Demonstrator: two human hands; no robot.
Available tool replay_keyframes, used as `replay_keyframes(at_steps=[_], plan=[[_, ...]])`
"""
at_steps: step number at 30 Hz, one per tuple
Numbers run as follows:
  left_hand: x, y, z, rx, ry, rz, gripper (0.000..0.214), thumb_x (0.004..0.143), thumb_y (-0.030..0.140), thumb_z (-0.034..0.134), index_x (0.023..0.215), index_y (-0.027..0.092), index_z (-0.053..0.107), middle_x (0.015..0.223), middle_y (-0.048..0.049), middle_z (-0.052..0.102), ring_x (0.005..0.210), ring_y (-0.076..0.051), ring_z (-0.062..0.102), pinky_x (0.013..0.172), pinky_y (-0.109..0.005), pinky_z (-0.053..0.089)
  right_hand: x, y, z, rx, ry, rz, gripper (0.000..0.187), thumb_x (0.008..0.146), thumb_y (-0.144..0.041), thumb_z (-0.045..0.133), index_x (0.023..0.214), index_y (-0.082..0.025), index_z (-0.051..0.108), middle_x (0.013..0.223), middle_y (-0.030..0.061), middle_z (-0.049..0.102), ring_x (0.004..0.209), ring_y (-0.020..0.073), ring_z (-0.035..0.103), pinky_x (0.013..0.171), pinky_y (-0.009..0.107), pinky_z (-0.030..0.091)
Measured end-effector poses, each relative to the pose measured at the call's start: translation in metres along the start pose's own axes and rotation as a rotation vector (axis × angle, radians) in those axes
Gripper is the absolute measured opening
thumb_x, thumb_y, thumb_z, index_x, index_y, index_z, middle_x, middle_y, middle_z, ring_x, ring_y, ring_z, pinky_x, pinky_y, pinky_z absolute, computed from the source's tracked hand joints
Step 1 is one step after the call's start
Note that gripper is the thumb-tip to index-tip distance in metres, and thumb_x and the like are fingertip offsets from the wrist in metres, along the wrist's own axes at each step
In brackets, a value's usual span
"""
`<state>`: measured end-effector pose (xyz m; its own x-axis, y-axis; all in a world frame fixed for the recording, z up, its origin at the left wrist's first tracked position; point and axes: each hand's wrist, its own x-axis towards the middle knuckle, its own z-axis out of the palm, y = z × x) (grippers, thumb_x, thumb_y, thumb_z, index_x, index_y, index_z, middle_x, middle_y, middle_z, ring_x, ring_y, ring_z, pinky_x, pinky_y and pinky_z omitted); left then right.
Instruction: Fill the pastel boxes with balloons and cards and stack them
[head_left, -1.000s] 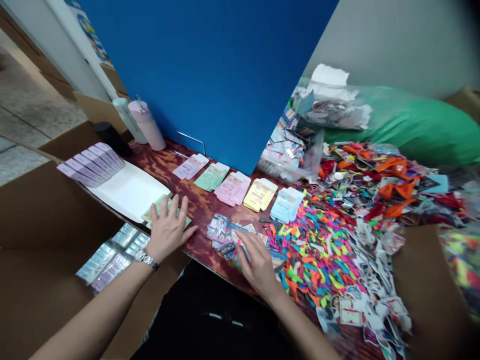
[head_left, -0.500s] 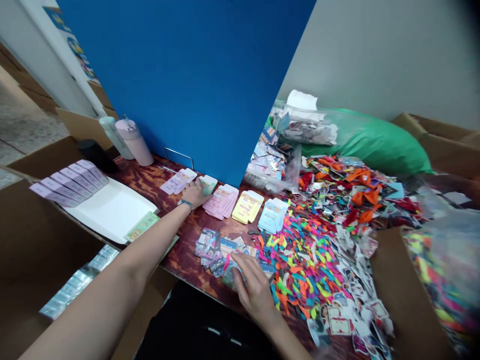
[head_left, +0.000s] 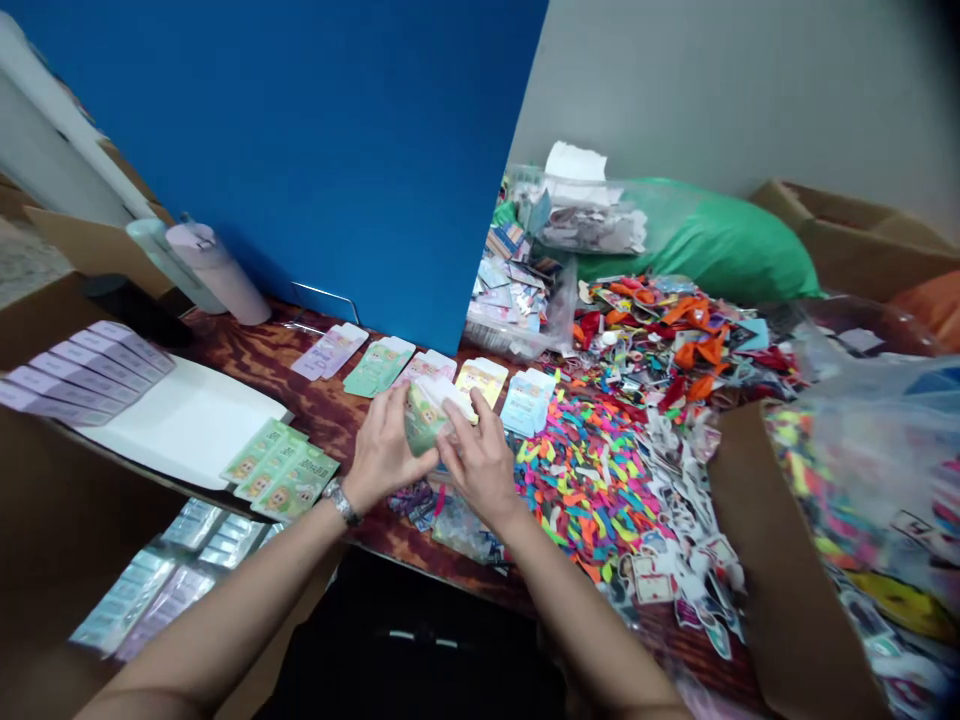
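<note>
In front of me, my left hand point(head_left: 384, 445) grips a small green printed paper box point(head_left: 421, 415) with a white flap at its top. My right hand point(head_left: 484, 465) has its fingers and thumb against the box's right edge and flap. Behind my hands runs a row of flat boxes: purple point(head_left: 330, 352), green point(head_left: 380, 365), pink point(head_left: 429, 366), yellow point(head_left: 481, 380) and blue point(head_left: 529, 400). Below my hands, partly covered by them, lie printed cards point(head_left: 415, 503) and a clear packet point(head_left: 465, 528).
Colourful balloons point(head_left: 600, 470) are heaped to the right, beside white cut-outs point(head_left: 675, 500) and a cardboard flap point(head_left: 780, 560). At left, a white board point(head_left: 187, 415) bears purple boxes point(head_left: 90, 370) and green boxes point(head_left: 281, 470). A blue panel point(head_left: 300, 150) stands behind.
My left hand has come back from the green stack to the middle with a green box. My right hand has risen from the cards to meet it. The view has shifted.
</note>
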<state>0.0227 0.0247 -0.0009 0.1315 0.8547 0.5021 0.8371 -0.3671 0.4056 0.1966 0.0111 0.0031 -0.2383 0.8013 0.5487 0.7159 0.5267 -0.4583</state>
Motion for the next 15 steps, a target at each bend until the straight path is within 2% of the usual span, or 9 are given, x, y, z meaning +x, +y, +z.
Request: replay_keyframes(at_steps=[2, 5, 7, 10, 12, 15], plan=[[-0.012, 0.013, -0.002, 0.028, 0.034, 0.064, 0.074, 0.075, 0.036, 0.066, 0.138, 0.009, 0.036, 0.122, -0.0195, 0.054, 0.113, -0.033, 0.056, 0.093, -0.044, 0.050, -0.003, -0.003, -0.001, 0.058, -0.014, 0.023, 0.035, 0.094, -0.028, 0.054, 0.127, -0.019, 0.062, 0.148, 0.0179, 0.038, 0.132, 0.0312, 0.045, 0.105, 0.047, 0.046], [-0.020, 0.020, -0.002, 0.065, 0.015, 0.118, 0.065, 0.077, 0.030, 0.063, 0.134, 0.010, 0.039, 0.117, -0.0189, 0.060, 0.104, -0.033, 0.061, 0.088, -0.044, 0.051, -0.010, -0.007, -0.009, 0.265, -0.088, 0.067, 0.024, 0.094, -0.026, 0.055, 0.111, -0.020, 0.070, 0.139, 0.0145, 0.047, 0.127, 0.0265, 0.052, 0.101, 0.040, 0.050], [-0.022, 0.021, -0.002, 0.012, -0.018, 0.107, 0.067, 0.078, 0.030, 0.063, 0.136, 0.011, 0.037, 0.115, -0.0176, 0.062, 0.101, -0.031, 0.063, 0.086, -0.042, 0.053, -0.014, -0.008, -0.015, 0.347, -0.102, 0.080, 0.027, 0.093, -0.026, 0.056, 0.118, -0.022, 0.066, 0.136, 0.0134, 0.050, 0.125, 0.0244, 0.054, 0.098, 0.037, 0.053], [-0.020, 0.026, -0.004, -0.129, -0.047, 0.039, 0.076, 0.078, 0.030, 0.063, 0.144, 0.014, 0.029, 0.116, -0.0147, 0.061, 0.102, -0.026, 0.064, 0.084, -0.035, 0.054, -0.019, -0.008, -0.021, 0.250, 0.019, 0.065, 0.039, 0.093, -0.024, 0.057, 0.131, -0.022, 0.056, 0.140, 0.0153, 0.047, 0.127, 0.0253, 0.052, 0.100, 0.041, 0.052], [-0.020, 0.029, -0.007, -0.192, -0.070, 0.036, 0.074, 0.079, 0.028, 0.063, 0.145, 0.017, 0.029, 0.116, -0.0122, 0.061, 0.101, -0.023, 0.064, 0.083, -0.032, 0.054, -0.022, -0.010, -0.022, 0.180, 0.059, 0.037, 0.033, 0.093, -0.022, 0.056, 0.126, -0.021, 0.060, 0.140, 0.0161, 0.048, 0.127, 0.0264, 0.052, 0.103, 0.043, 0.049], [-0.022, 0.032, -0.010, -0.227, -0.072, 0.135, 0.063, 0.081, 0.025, 0.062, 0.138, 0.019, 0.037, 0.118, -0.0120, 0.061, 0.105, -0.023, 0.063, 0.087, -0.033, 0.054, -0.026, -0.016, -0.024, 0.260, -0.033, 0.019, 0.028, 0.094, -0.021, 0.053, 0.120, -0.022, 0.064, 0.135, 0.0136, 0.053, 0.126, 0.0253, 0.054, 0.104, 0.041, 0.048]])
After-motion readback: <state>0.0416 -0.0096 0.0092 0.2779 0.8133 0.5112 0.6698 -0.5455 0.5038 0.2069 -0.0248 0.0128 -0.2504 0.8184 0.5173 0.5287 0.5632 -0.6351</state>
